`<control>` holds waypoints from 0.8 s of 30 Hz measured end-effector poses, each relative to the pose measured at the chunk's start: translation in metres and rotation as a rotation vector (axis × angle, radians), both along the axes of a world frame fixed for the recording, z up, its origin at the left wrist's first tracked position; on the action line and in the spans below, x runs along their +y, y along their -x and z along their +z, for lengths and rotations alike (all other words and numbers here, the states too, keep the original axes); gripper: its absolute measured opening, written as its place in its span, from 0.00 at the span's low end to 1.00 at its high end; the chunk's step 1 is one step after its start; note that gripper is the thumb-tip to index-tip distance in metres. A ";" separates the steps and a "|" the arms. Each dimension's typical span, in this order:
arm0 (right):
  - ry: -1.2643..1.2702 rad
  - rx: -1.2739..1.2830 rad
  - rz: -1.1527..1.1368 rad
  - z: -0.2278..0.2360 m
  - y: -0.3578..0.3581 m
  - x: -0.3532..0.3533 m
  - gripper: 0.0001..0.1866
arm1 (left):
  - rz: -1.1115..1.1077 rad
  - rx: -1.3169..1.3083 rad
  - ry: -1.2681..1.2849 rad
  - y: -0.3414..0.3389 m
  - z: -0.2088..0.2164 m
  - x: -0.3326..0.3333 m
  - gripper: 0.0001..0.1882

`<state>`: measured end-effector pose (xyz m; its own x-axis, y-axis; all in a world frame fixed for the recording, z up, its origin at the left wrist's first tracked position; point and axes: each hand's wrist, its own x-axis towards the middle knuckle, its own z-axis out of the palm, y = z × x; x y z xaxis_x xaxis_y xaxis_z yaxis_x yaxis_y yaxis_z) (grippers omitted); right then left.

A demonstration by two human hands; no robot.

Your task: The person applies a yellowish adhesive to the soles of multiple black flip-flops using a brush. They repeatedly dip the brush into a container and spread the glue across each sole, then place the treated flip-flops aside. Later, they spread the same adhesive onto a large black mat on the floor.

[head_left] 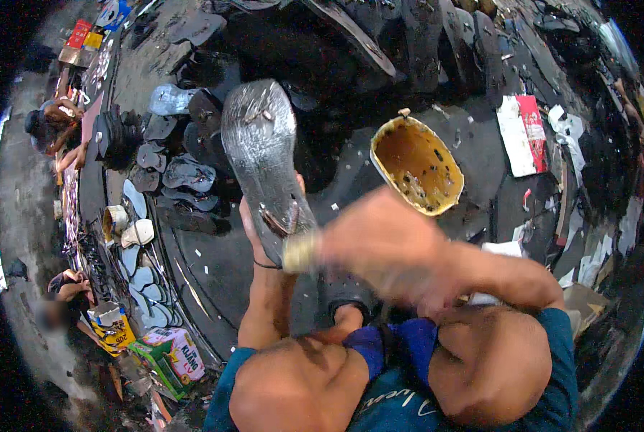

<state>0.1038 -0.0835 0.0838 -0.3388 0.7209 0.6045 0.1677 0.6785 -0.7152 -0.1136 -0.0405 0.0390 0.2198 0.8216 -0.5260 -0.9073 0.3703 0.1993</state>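
Note:
A dark shoe sole, glossy as if wet, is tilted up in front of me with its broad end away from me. My left hand grips it from beneath near the narrow end, its fingers mostly hidden behind the sole. Two short reddish-brown strap-like pieces show on that end. In my right hand, blurred by motion, is a short pale-yellow brush against the sole's near end. Right of the sole stands a cut-open yellowish tub with amber, glue-like residue and dark specks inside.
Piles of dark soles lie to the left, with grey-blue soles nearer me. More dark soles stand at the far side. A red-and-white carton piece lies right of the tub. Two other people work at far left, beside printed boxes.

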 end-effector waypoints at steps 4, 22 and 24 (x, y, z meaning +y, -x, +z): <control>0.101 0.117 -0.084 -0.011 0.013 0.002 0.29 | -0.104 0.536 -0.240 -0.003 -0.011 -0.004 0.28; 0.062 -0.036 0.134 0.001 0.005 0.021 0.29 | -0.151 0.424 0.060 -0.024 -0.006 0.009 0.20; 0.096 -0.143 0.303 -0.005 0.010 -0.004 0.26 | -0.087 0.430 -0.128 0.002 0.002 0.021 0.19</control>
<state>0.0937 -0.0876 0.0788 -0.6230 0.6257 0.4695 0.0720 0.6435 -0.7621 -0.1155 -0.0193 0.0412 0.0752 0.8741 -0.4798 -0.6989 0.3894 0.5999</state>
